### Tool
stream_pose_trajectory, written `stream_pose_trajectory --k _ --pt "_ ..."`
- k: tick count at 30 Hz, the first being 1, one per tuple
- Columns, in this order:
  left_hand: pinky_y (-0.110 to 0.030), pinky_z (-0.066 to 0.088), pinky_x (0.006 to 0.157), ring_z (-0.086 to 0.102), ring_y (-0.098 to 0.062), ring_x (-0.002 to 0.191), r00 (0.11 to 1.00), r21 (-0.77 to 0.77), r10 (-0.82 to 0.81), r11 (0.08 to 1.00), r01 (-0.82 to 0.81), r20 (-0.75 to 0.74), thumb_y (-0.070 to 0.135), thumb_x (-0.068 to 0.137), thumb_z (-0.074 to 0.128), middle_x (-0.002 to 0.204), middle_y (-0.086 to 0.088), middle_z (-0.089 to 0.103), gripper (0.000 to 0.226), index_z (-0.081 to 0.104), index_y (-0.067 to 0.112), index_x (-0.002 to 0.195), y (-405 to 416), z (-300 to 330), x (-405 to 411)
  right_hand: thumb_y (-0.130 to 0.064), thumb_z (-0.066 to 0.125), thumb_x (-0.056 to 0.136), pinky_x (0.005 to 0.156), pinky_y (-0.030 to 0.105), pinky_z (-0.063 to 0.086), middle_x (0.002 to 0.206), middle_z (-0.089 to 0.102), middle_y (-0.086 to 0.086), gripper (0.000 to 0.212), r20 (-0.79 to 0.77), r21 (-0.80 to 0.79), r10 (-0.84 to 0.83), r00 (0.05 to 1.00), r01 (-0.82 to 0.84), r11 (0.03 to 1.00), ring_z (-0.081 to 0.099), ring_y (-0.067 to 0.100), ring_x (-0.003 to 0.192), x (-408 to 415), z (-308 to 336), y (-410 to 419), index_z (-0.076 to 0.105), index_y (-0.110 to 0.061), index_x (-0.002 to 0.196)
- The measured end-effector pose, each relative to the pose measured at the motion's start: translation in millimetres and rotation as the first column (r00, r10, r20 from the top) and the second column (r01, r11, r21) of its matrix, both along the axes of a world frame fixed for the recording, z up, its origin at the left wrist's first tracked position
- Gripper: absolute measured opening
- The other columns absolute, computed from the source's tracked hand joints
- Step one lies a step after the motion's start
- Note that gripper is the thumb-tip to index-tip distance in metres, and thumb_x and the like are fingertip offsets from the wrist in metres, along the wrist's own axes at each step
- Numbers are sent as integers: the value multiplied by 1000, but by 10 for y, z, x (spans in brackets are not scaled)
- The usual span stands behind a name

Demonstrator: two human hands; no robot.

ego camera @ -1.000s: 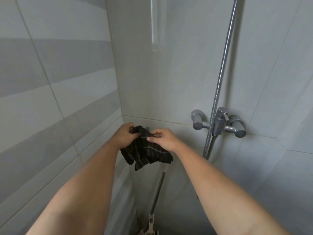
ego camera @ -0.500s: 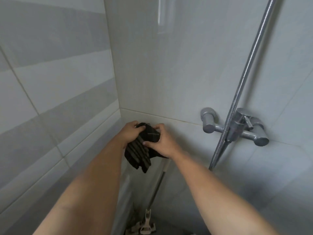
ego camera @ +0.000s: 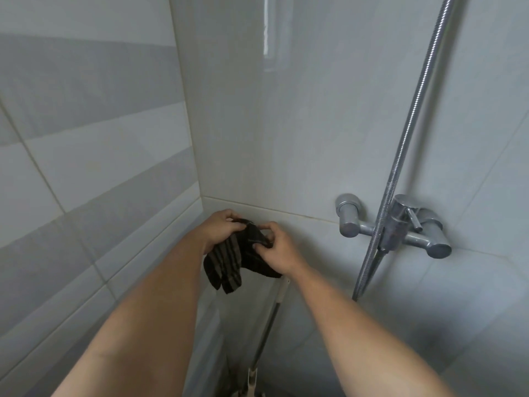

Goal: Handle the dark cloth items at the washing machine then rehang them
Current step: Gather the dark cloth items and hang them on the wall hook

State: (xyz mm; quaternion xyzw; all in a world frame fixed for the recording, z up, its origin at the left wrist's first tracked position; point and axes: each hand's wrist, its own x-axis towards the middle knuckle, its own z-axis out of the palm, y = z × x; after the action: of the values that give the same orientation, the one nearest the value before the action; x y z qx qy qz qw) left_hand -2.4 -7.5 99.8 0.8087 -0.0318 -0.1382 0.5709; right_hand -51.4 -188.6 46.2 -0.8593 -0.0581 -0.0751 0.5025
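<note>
Far left: grey and pale banded tiled wall [ego camera: 86, 156], meeting a plain pale wall at the corner.

Left hand [ego camera: 219, 229]: clenched on the upper left edge of the dark brown striped cloth [ego camera: 229, 263], fingers curled over the top.

Dark brown striped cloth: held up against the corner at the tile joint, top edge pinched between both hands, remainder hanging limp in two folded lobes below the left hand. Soft, thin, lighter stripes running lengthwise. Wet or dry: cannot tell.

Right hand [ego camera: 279, 253]: grasping the upper right part of the same cloth, fingertips working at a small point near the top edge. Hook or peg there: hidden, cannot tell.

Below the hands: thin grey pole [ego camera: 269, 325] leaning in the corner.

Right: chrome wall mixer tap [ego camera: 398, 224] with ribbed metal shower hose [ego camera: 412, 116] running up.

Progress, as judged: no washing machine in view; rehanging stage apparently in hand, cloth not yet hanging free. Remaining: secure the cloth, let go with both hands. Other cloth items: none visible.
</note>
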Motion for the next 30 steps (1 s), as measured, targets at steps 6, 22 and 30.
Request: stream_pose_trajectory --k 6,22,30 --pt "-32 51 81 66 -21 80 996 71 -22 997 16 92 22 76 76 88 -13 73 16 70 10 86 -78 -90 22 -27 72 84 70 35 55 84 72 1 14 -38 -27 9 999 -10 1000 68 17 79 82 -23 116 68 -19 94" --pt "-30 49 66 58 -16 74 834 412 1 869 -274 552 22 80 54 85 8 60 7 52 29 81 -63 -789 376 -21 56 92 58 40 54 101 64 6 15 351 -583 -63 934 271 766 66 35 79 451 -298 -4 62 -21 106" --pt "-30 48 64 58 -17 77 757 375 -13 874 -308 653 19 82 56 94 5 55 9 63 19 87 -147 -1111 257 -30 50 99 64 40 54 110 52 6 25 249 -696 -24 968 196 691 65 37 81 380 -444 -13 63 -24 119"
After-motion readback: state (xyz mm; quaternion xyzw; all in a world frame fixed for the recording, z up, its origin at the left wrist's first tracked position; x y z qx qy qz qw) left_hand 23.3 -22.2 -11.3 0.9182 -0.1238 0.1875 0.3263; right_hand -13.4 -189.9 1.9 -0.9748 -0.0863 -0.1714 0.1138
